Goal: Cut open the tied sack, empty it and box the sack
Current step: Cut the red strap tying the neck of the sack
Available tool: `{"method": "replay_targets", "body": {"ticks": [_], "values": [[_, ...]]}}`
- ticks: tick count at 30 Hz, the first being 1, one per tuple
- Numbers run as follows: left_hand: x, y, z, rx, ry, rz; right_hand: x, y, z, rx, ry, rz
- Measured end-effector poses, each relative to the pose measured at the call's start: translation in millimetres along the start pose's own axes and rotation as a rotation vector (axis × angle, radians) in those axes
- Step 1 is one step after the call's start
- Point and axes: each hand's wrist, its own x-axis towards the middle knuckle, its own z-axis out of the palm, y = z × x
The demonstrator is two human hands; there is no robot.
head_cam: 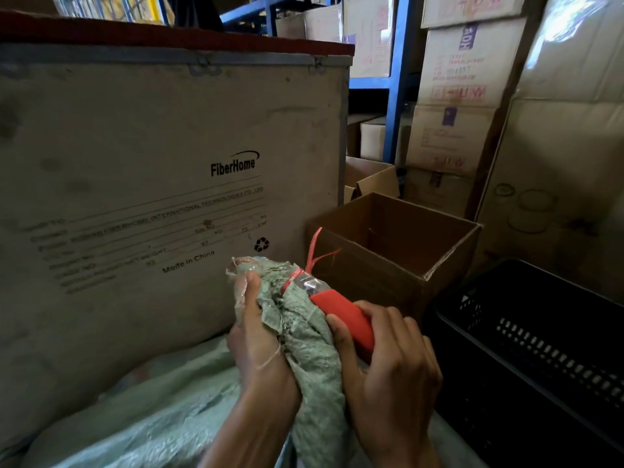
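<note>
A pale green woven sack [169,400] lies in front of me, its neck bunched and tied with a red string [312,255]. My left hand [260,339] grips the bunched neck just below the tie. My right hand [388,363] holds a red-handled cutter [344,315], whose shiny blade end touches the red string at the knot. An open brown cardboard box [449,258] stands just behind the hands, to the right; I see nothing inside it.
A large grey FiberHome crate [152,157] fills the left. A black plastic crate [540,332] sits at the right. Stacked cartons [456,130] and blue shelving [398,79] stand behind, with another open carton [371,177] on the floor.
</note>
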Motion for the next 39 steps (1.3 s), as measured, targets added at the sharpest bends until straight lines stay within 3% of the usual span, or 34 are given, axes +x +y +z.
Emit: {"method": "replay_targets", "body": {"ticks": [4,7,12,16,21,24,28,31,33,35,39], "values": [[-29.0,-23.3,5.3,0.35,0.046,0.108,38.0,14.4,-12.3,0.089,0.057,0.251],[-48.8,-43.4,6.1,0.598,-0.08,0.135,64.9,30.6,-34.3,0.151,0.061,0.257],[-35.7,-24.3,0.5,0.67,-0.294,0.063,62.7,41.0,-48.5,0.409,-0.169,0.31],[-22.7,-7.1,3.2,0.803,-0.292,0.043,60.5,42.8,-53.6,0.61,-0.305,0.336],[-20.4,-0.3,5.6,0.809,-0.393,-0.041,46.3,40.7,-52.9,0.586,-0.323,0.353],[-9.6,-0.7,20.0,0.815,-0.456,-0.061,40.7,35.2,-50.1,0.706,-0.298,0.442],[0.7,3.0,31.6,0.863,-0.403,-0.035,45.0,28.6,-54.0,0.943,-0.289,0.589],[14.8,4.6,3.1,0.896,-0.574,0.065,48.6,25.7,-59.5,0.998,-0.345,0.621],[20.4,14.3,-6.5,0.767,-0.474,0.106,48.2,22.2,-60.6,1.028,-0.383,0.621],[5.7,22.7,-2.8,0.827,-0.534,0.049,46.6,17.8,-58.9,1.058,-0.423,0.621],[-11.5,28.5,3.3,0.699,-0.557,-0.075,43.9,8.7,-54.5,1.039,-0.512,0.597]]}}
